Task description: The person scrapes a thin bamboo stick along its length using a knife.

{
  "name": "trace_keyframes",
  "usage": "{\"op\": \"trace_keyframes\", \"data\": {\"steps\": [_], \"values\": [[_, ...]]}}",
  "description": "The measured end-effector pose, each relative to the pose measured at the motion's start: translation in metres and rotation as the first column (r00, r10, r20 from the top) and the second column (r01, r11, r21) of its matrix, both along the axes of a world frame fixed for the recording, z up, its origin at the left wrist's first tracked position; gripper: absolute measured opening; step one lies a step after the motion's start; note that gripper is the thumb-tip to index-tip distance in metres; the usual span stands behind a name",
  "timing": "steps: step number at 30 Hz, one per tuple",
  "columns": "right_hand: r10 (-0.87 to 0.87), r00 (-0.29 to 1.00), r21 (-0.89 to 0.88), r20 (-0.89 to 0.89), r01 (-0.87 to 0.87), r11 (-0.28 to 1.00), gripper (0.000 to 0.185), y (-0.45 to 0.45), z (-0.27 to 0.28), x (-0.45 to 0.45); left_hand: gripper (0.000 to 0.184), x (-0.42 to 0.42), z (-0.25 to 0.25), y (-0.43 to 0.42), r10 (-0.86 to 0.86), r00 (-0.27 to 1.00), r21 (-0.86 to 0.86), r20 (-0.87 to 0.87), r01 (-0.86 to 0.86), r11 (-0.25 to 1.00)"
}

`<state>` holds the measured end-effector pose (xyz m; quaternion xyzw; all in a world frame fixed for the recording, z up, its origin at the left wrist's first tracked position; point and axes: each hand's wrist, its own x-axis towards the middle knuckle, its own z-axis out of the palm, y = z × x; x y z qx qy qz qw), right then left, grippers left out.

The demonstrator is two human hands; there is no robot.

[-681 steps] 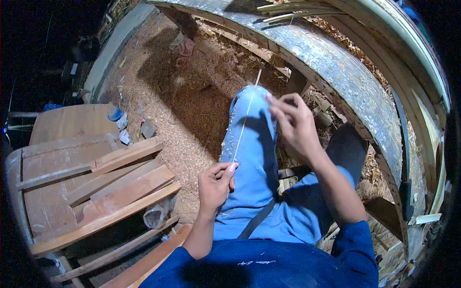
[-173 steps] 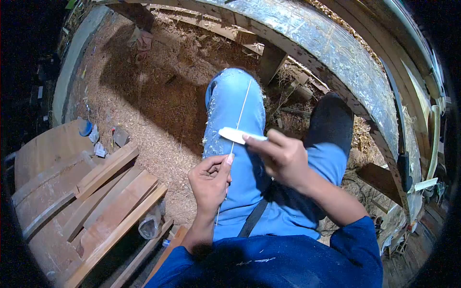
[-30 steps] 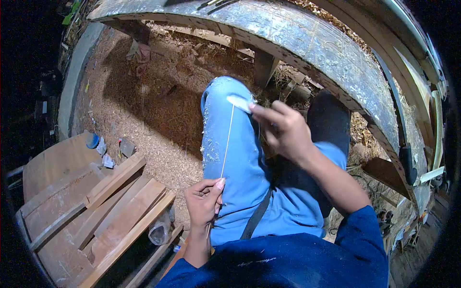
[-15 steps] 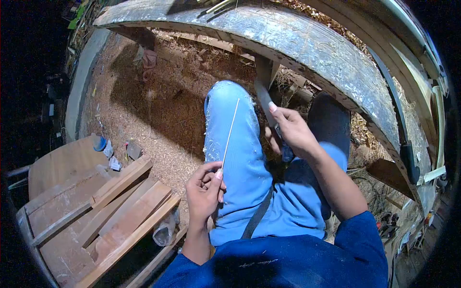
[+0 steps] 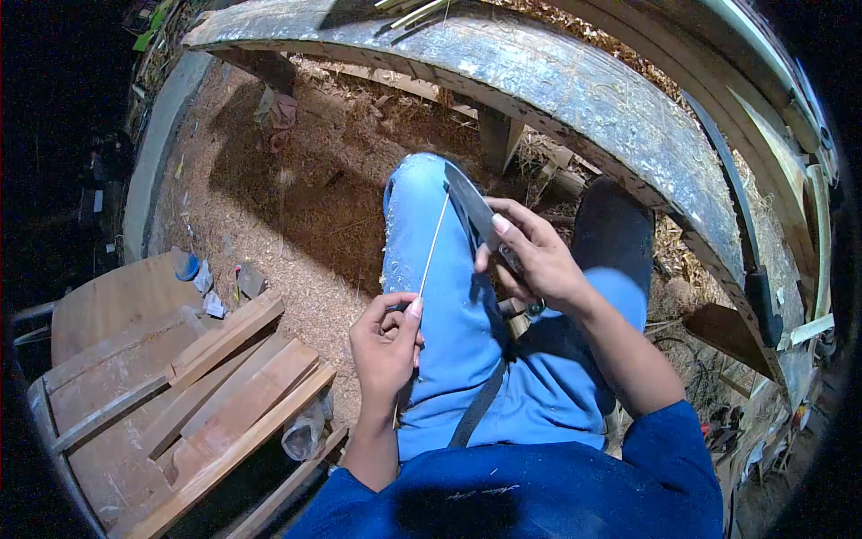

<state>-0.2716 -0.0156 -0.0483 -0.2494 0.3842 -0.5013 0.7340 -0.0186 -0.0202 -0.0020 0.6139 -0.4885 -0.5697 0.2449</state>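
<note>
Over my left thigh, my left hand (image 5: 388, 346) is closed, pinching the lower end of a thin pale stick (image 5: 433, 244) between thumb and fingers. The stick points up toward the knee of my jeans (image 5: 418, 184). My right hand (image 5: 536, 254) is wrapped around the handle of a knife (image 5: 471, 207), thumb laid along the blade's base. The wide grey blade slants up and left, its tip close to the stick's far end; whether they touch I cannot tell. Wood shavings cling to the jeans along the left leg.
A worn wooden bench (image 5: 530, 76) curves across the top and right. On it lie several thin strips (image 5: 417, 13) and a long dark-handled blade (image 5: 763, 301). At lower left, wooden boards (image 5: 238, 413) rest on a wooden chair (image 5: 117, 310). Shavings cover the ground (image 5: 256, 211).
My right hand has brought the knife left, from between my knees to the stick's upper end. My left hand, still pinching the stick, has shifted only slightly.
</note>
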Motion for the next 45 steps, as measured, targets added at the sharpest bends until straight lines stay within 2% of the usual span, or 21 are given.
{"op": "trace_keyframes", "data": {"steps": [2, 3, 4, 6, 8, 10, 12, 13, 15, 19, 22, 24, 26, 29, 32, 35, 36, 38, 40, 42, 45], "values": [[-0.070, 0.989, 0.045, -0.127, 0.076, 0.996, 0.042, 0.002, -0.011, 0.006, 0.017, 0.001, -0.001, -0.001, 0.000, 1.000, -0.010, -0.005, 0.000, 1.000], [-0.092, 0.994, 0.026, -0.053, 0.094, 0.995, 0.029, 0.003, -0.011, 0.005, 0.017, 0.002, -0.001, -0.001, -0.011, 0.999, -0.023, -0.048, 0.010, 1.000], [-0.087, 0.995, 0.027, -0.055, 0.089, 0.996, 0.029, 0.002, -0.010, 0.007, 0.018, 0.002, -0.001, -0.001, -0.022, 0.996, -0.037, -0.091, 0.019, 0.999], [-0.220, 0.973, -0.017, 0.071, 0.221, 0.975, 0.030, -0.001, -0.010, 0.015, 0.019, 0.001, 0.003, -0.004, -0.036, 0.991, -0.021, -0.132, 0.033, 0.999], [-0.212, 0.976, -0.034, 0.048, 0.214, 0.976, 0.037, 0.000, -0.011, 0.012, 0.021, 0.000, 0.002, -0.006, -0.051, 0.983, -0.006, -0.174, 0.051, 0.999], [-0.135, 0.984, 0.025, 0.120, 0.133, 0.991, 0.045, 0.001, 0.004, 0.009, 0.022, 0.001, -0.003, -0.008, -0.041, 0.978, 0.022, -0.206, 0.047, 0.999], [-0.051, 0.995, -0.024, -0.088, 0.049, 0.999, 0.046, 0.002, 0.006, 0.009, 0.024, 0.003, -0.007, -0.010, -0.029, 0.978, 0.041, -0.207, 0.038, 0.998], [-0.088, 0.971, -0.112, -0.221, 0.065, 0.992, 0.044, 0.002, -0.002, 0.015, 0.025, 0.003, -0.008, -0.011, -0.019, 0.979, 0.059, -0.205, 0.032, 0.998], [-0.117, 0.930, -0.165, -0.349, 0.062, 0.984, 0.040, 0.002, -0.002, 0.021, 0.025, 0.004, -0.008, -0.011, -0.014, 0.976, 0.066, -0.217, 0.029, 0.997], [-0.120, 0.877, -0.216, -0.465, 0.018, 0.976, 0.039, 0.002, -0.008, 0.022, 0.024, 0.010, -0.005, -0.006, -0.039, 0.965, 0.057, -0.260, 0.056, 0.997], [-0.140, 0.883, -0.187, -0.448, 0.061, 0.981, 0.039, 0.003, -0.003, 0.025, 0.024, 0.019, -0.002, -0.002, -0.020, 0.975, 0.127, -0.223, 0.050, 0.991], [-0.218, 0.700, -0.361, -0.680, -0.061, 0.930, 0.038, 0.004, 0.004, 0.027, 0.020, 0.016, -0.003, 0.000, 0.001, 0.977, 0.109, -0.215, 0.023, 0.994], [-0.291, 0.672, -0.474, -0.681, -0.101, 0.875, 0.043, 0.013, -0.001, 0.037, 0.016, 0.012, -0.005, 0.000, 0.036, 0.980, 0.076, -0.197, -0.021, 0.997], [-0.279, 0.688, -0.564, -0.670, -0.226, 0.794, 0.051, 0.029, -0.003, 0.052, 0.011, 0.007, -0.012, -0.001, 0.103, 0.973, 0.091, -0.207, -0.085, 0.992], [-0.268, 0.546, -0.533, -0.794, -0.410, 0.740, 0.055, 0.039, -0.001, 0.054, 0.010, 0.014, -0.021, 0.004, 0.121, 0.968, 0.120, -0.219, -0.096, 0.988], [-0.305, 0.433, -0.500, -0.848, -0.465, 0.731, 0.055, 0.037, 0.001, 0.050, 0.009, 0.011, -0.019, 0.004, 0.134, 0.962, 0.109, -0.238, -0.110, 0.988], [-0.303, 0.435, -0.499, -0.848, -0.465, 0.731, 0.055, 0.034, -0.002, 0.048, 0.009, 0.010, -0.017, 0.004, 0.143, 0.955, 0.094, -0.260, -0.123, 0.988], [-0.367, 0.406, -0.514, -0.837, -0.349, 0.784, 0.058, 0.028, -0.009, 0.044, 0.010, 0.009, -0.014, 0.004, 0.141, 0.958, 0.095, -0.249, -0.121, 0.988], [-0.344, 0.369, -0.469, -0.863, -0.338, 0.816, 0.062, 0.028, -0.005, 0.042, 0.010, 0.010, -0.017, 0.004, 0.138, 0.960, 0.093, -0.244, -0.118, 0.989], [-0.332, 0.316, -0.455, -0.889, -0.526, 0.718, 0.063, 0.038, 0.001, 0.047, 0.013, 0.015, -0.024, 0.004, 0.123, 0.944, 0.086, -0.305, -0.102, 0.991], [-0.353, 0.314, -0.469, -0.882, -0.498, 0.730, 0.067, 0.031, -0.007, 0.044, 0.013, 0.015, -0.022, 0.002, 0.120, 0.955, 0.104, -0.272, -0.095, 0.990]]}}
